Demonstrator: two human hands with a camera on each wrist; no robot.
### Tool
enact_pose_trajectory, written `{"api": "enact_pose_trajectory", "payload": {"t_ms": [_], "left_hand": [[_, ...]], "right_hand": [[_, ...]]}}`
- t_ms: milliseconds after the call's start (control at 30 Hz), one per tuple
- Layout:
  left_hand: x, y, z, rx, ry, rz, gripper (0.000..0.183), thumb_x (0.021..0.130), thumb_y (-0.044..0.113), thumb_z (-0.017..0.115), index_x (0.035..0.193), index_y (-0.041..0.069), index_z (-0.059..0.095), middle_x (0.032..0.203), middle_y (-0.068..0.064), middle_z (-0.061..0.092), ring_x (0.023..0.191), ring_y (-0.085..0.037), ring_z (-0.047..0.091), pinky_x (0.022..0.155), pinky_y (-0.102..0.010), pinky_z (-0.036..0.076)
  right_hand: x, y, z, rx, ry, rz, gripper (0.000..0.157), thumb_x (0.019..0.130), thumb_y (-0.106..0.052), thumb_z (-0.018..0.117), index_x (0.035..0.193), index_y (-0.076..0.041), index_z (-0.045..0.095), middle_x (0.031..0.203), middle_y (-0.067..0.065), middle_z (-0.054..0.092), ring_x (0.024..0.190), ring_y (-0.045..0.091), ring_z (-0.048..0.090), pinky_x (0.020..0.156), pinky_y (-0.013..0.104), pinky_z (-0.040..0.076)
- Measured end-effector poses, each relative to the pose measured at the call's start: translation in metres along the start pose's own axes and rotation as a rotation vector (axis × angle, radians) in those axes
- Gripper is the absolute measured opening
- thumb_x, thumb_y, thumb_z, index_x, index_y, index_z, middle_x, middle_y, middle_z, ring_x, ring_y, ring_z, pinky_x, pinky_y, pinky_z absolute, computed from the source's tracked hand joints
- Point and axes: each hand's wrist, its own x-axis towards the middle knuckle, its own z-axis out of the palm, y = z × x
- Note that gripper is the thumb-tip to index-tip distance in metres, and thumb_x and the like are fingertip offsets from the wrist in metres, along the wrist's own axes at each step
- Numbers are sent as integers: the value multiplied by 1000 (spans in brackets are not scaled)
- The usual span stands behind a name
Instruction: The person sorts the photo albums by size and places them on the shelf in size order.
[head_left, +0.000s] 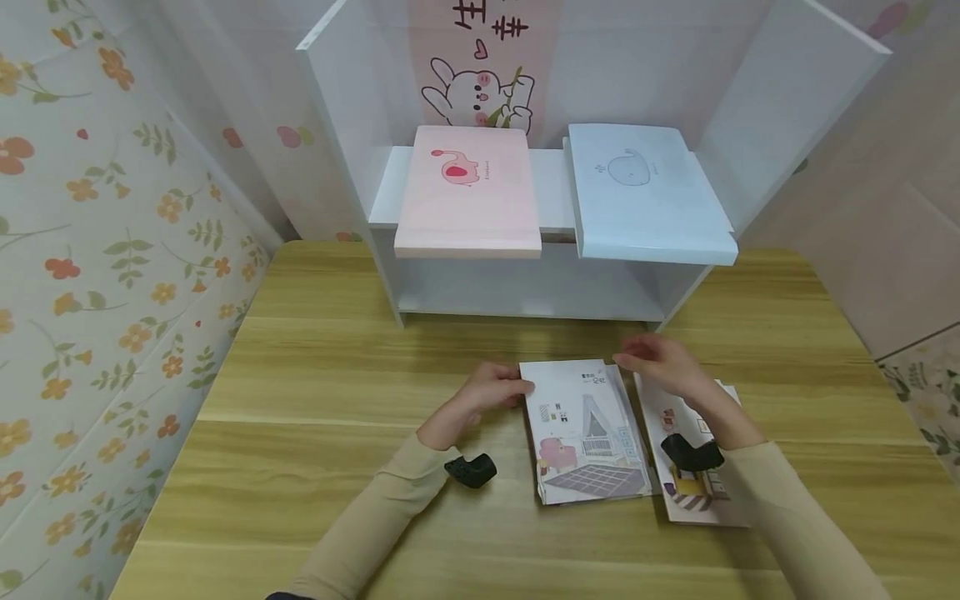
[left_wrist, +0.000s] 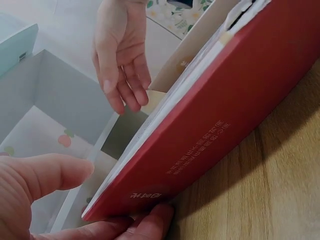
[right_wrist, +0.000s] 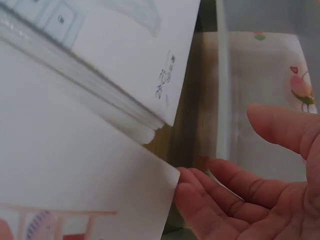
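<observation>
In the head view, a white book (head_left: 596,437) with a pink figure and grey drawing lies on the table. My left hand (head_left: 491,392) is at its upper left edge. The left wrist view shows a red cover (left_wrist: 200,125) underneath, tilted off the wood, with fingers under its corner and the thumb apart from the edge. Beside it lies another white book (head_left: 678,500), printed with a cartoon room, partly hidden by my right forearm. My right hand (head_left: 660,362) hovers at its top end. In the right wrist view, loosely bent fingers (right_wrist: 240,200) meet its corner (right_wrist: 172,175).
A white shelf unit (head_left: 525,304) stands behind the books. On its upper board lie a pink elephant box-like book (head_left: 468,204) and a light blue whale one (head_left: 645,208), both jutting past the front. Floral cloth (head_left: 127,275) hangs left of the wooden table (head_left: 300,433).
</observation>
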Motion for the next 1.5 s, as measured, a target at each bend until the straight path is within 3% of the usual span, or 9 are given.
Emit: {"api": "enact_pose_trajectory", "payload": {"t_ms": [167, 333, 600, 800, 1200, 1500], "left_hand": [[1, 0, 2, -17, 2, 0, 33, 83, 4, 65, 111, -13, 61, 104, -20, 65, 87, -19, 63, 79, -31, 53], [1, 1, 4, -52, -8, -9, 33, 84, 2, 64, 111, -15, 60, 103, -23, 64, 92, -26, 65, 79, -32, 53], [1, 0, 3, -64, -17, -34, 35, 85, 0, 62, 115, -16, 56, 110, -25, 60, 99, -31, 63, 82, -33, 52], [2, 0, 2, -56, -23, -34, 36, 86, 0, 61, 117, -17, 54, 114, -26, 58, 103, -33, 61, 84, -35, 51], [3, 0, 2, -53, -27, -40, 35, 87, -1, 61, 117, -17, 55, 112, -26, 58, 102, -33, 61, 85, -34, 51], [3, -3, 3, -52, -23, -12, 33, 88, 0, 60, 117, -14, 56, 110, -23, 60, 98, -27, 62, 85, -33, 51]], "right_hand": [[8, 2, 2, -65, -18, 21, 49, 92, -25, 59, 121, 14, 49, 111, 29, 58, 102, 42, 56, 82, 49, 48], [11, 3, 5, -80, -62, 61, 51, 92, -25, 60, 123, 13, 47, 111, 29, 57, 99, 40, 56, 79, 47, 48], [15, 7, 10, -89, -99, 12, 49, 88, -22, 64, 116, 16, 51, 101, 28, 60, 88, 34, 58, 72, 42, 50], [16, 7, 10, -152, -104, 19, 53, 87, -22, 66, 117, 18, 49, 106, 33, 57, 93, 41, 57, 77, 49, 50], [16, 6, 8, -95, -121, 53, 53, 86, -23, 66, 116, 18, 51, 110, 33, 55, 95, 39, 56, 79, 48, 48], [19, 4, 12, -64, -147, 141, 54, 85, -22, 67, 116, 19, 50, 111, 35, 53, 96, 39, 52, 81, 47, 46]]}}
